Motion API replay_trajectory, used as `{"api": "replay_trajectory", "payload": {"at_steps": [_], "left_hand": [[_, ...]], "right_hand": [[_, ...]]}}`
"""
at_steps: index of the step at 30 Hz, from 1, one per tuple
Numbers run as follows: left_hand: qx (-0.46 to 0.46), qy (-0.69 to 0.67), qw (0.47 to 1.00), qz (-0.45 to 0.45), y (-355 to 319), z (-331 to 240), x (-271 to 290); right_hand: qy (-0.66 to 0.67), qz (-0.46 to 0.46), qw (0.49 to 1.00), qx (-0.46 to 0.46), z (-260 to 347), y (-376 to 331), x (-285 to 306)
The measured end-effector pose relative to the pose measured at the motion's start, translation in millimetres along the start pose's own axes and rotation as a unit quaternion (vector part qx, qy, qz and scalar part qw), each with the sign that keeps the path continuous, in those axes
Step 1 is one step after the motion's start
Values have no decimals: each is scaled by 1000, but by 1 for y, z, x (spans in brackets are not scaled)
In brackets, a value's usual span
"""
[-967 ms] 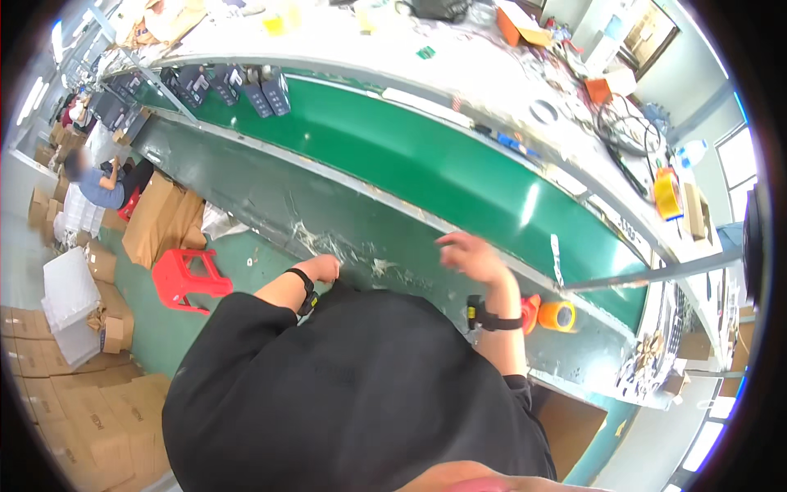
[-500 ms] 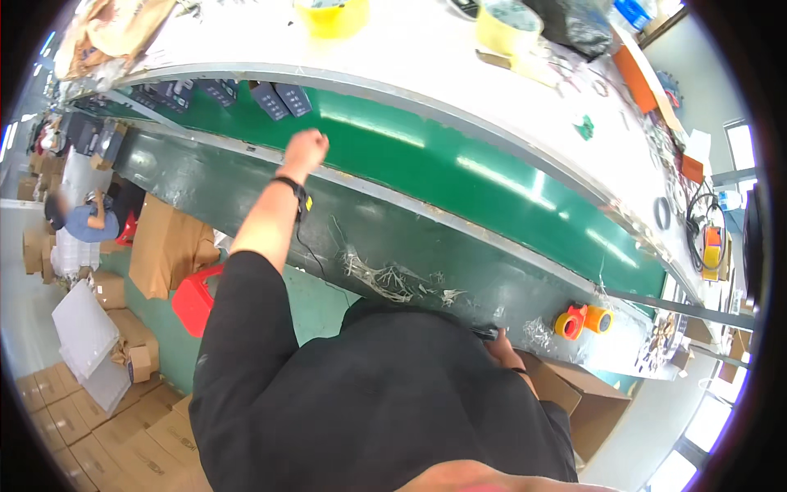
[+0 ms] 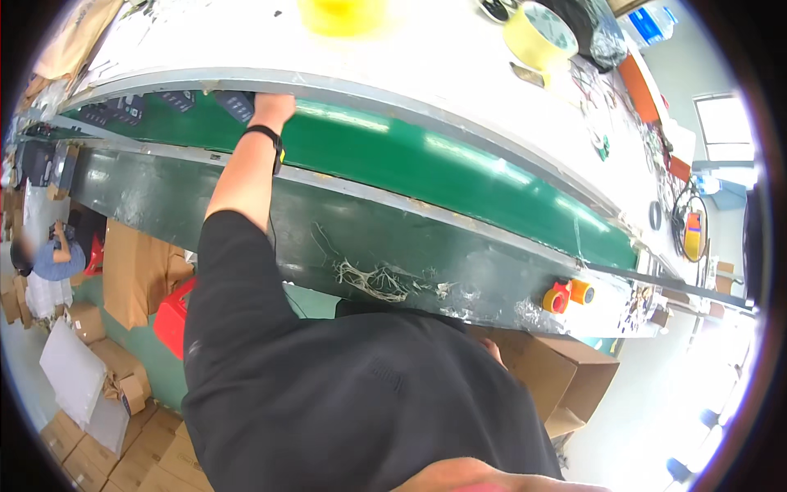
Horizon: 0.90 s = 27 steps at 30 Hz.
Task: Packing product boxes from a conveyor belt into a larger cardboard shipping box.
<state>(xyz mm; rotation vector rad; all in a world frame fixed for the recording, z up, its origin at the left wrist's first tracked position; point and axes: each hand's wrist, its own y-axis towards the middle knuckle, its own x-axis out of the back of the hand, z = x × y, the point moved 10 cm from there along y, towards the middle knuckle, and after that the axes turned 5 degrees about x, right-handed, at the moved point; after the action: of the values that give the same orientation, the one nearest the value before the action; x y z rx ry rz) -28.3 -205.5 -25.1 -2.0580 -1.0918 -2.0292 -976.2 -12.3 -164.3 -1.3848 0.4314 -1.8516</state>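
My left hand (image 3: 275, 108) reaches across to the conveyor's green belt (image 3: 361, 148), a dark band on its wrist. Its fingers close over a small dark printed box, mostly hidden beneath the hand. Just left of it stands another dark box (image 3: 235, 104), and several more dark boxes (image 3: 125, 110) are farther left along the belt. Low at my right side, only a sliver of my right hand (image 3: 493, 351) shows past my black shirt, next to an open cardboard box (image 3: 537, 369). Its fingers, and anything in them, are hidden.
A dark green ledge (image 3: 328, 221) carries tangled pale strands (image 3: 373, 281) and red and orange tape rolls (image 3: 557, 297). Beyond the belt, a white worktop (image 3: 246, 41) holds a large yellow tape roll (image 3: 541, 34). Red stool (image 3: 174, 320), cartons (image 3: 164, 447) and a seated person (image 3: 57, 254) are left.
My left hand has moved forward and left, from above the belt's near edge onto the dark boxes. My right hand has drawn back beside my body; the dark object by it is out of sight.
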Motion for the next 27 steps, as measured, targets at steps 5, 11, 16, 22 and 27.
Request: {"api": "replay_trajectory", "payload": {"at_steps": [5, 11, 16, 22, 27], "left_hand": [[-103, -95, 925, 353, -136, -198, 59], [-180, -430, 763, 448, -314, -433, 110], [-191, -565, 692, 407, -365, -552, 160], [90, -684, 656, 306, -388, -542, 150], [223, -642, 687, 256, -409, -534, 134]], "right_hand": [[-60, 42, 997, 36, 16, 67, 28], [142, -127, 945, 267, 198, 86, 139], [260, -259, 907, 205, 135, 95, 179], [305, -228, 909, 171, -36, 65, 193], [203, -239, 934, 171, -121, 23, 218]]}}
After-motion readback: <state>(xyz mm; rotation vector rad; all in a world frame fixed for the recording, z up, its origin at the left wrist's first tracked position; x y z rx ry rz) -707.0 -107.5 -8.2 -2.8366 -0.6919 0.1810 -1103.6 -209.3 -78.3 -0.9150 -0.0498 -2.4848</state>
